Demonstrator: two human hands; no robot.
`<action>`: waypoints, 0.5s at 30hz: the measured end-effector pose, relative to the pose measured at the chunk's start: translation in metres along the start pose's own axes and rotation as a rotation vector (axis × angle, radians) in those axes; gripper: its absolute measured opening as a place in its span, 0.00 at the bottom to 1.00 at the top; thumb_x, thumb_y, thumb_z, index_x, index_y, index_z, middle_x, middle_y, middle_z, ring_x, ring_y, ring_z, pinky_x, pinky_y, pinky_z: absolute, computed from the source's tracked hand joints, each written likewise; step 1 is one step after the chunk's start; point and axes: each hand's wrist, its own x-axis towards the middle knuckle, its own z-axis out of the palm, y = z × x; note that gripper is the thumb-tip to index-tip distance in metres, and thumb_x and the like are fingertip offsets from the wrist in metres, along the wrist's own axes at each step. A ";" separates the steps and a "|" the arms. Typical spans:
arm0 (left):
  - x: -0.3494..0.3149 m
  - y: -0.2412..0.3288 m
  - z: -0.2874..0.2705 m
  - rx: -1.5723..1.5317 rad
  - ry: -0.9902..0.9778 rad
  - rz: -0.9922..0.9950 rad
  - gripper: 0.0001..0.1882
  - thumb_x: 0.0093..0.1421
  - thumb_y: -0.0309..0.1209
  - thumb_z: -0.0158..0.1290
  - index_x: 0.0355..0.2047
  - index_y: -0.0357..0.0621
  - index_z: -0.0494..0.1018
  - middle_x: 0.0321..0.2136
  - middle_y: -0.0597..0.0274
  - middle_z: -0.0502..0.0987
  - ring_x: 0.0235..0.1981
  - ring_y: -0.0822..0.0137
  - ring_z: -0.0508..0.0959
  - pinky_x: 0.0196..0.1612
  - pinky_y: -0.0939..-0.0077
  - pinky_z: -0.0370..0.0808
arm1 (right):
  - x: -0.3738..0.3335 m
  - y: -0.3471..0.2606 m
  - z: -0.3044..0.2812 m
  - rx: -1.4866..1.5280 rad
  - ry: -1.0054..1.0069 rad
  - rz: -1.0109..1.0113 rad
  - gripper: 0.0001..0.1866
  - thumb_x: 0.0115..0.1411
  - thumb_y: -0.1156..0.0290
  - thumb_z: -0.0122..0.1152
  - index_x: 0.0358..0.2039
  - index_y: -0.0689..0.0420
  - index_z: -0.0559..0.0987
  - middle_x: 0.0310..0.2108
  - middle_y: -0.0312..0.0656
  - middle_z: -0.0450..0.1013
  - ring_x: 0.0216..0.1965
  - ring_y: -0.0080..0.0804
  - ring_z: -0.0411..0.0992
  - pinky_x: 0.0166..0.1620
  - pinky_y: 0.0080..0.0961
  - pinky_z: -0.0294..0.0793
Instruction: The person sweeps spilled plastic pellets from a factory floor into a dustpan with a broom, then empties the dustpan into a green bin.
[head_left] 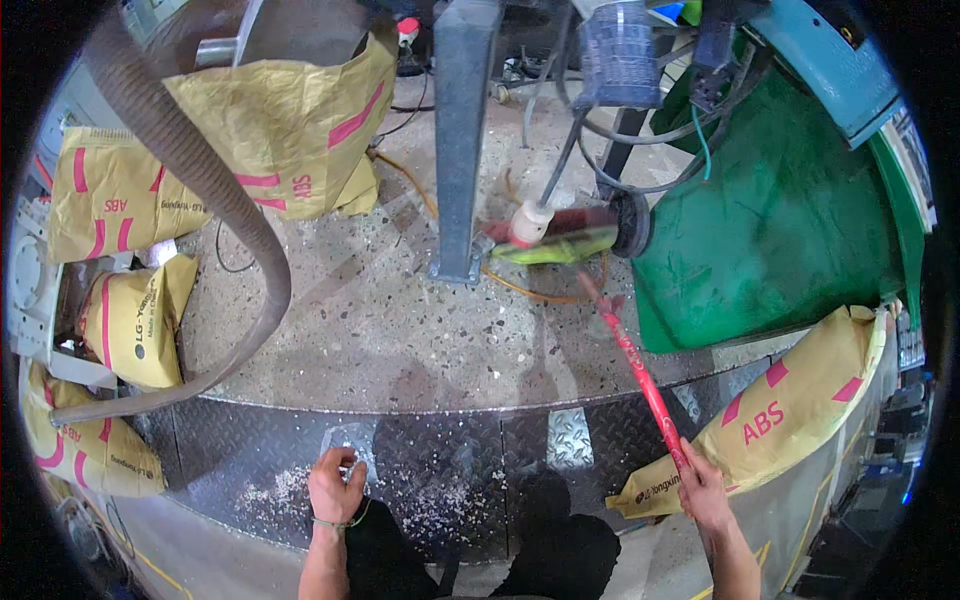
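Note:
My right hand [703,487] is wrapped round the red handle of a broom [645,382]. The handle slants up and away to the broom's blurred yellow-green head [560,247], which is on the speckled floor beside a grey metal post [465,140]. My left hand [337,487] hangs empty with its fingers loosely curled and the thumb apart. Beneath it, small pale pellets [440,505] lie scattered over the dark tread-plate [520,430].
Yellow sacks [300,130] with pink stripes stand at the left, and another yellow sack [770,420] lies near my right hand. A thick ribbed hose [215,190] curves down the left side. At the right stands a big green bin [770,260], with cables [600,140] hanging near it.

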 end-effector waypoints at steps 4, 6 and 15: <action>-0.006 -0.002 -0.005 -0.024 0.035 -0.012 0.08 0.44 0.26 0.54 0.26 0.38 0.70 0.22 0.55 0.73 0.24 0.57 0.75 0.28 0.68 0.70 | 0.060 -0.031 0.029 0.006 0.055 -0.308 0.21 0.57 0.77 0.45 0.52 0.48 0.67 0.23 0.35 0.70 0.13 0.16 0.61 0.16 0.17 0.62; -0.011 -0.002 -0.009 -0.049 0.045 -0.027 0.08 0.44 0.25 0.54 0.26 0.38 0.69 0.22 0.54 0.73 0.23 0.58 0.75 0.28 0.69 0.71 | 0.116 -0.066 0.050 0.155 -0.078 -0.215 0.21 0.59 0.74 0.45 0.54 0.45 0.65 0.17 0.31 0.66 0.11 0.15 0.58 0.13 0.17 0.58; -0.039 0.016 -0.026 -0.083 0.170 -0.183 0.08 0.44 0.23 0.54 0.26 0.36 0.69 0.22 0.55 0.73 0.22 0.62 0.74 0.26 0.74 0.70 | 0.275 -0.195 0.142 0.148 -0.191 -0.298 0.21 0.59 0.66 0.45 0.54 0.41 0.63 0.18 0.40 0.69 0.14 0.30 0.66 0.17 0.26 0.65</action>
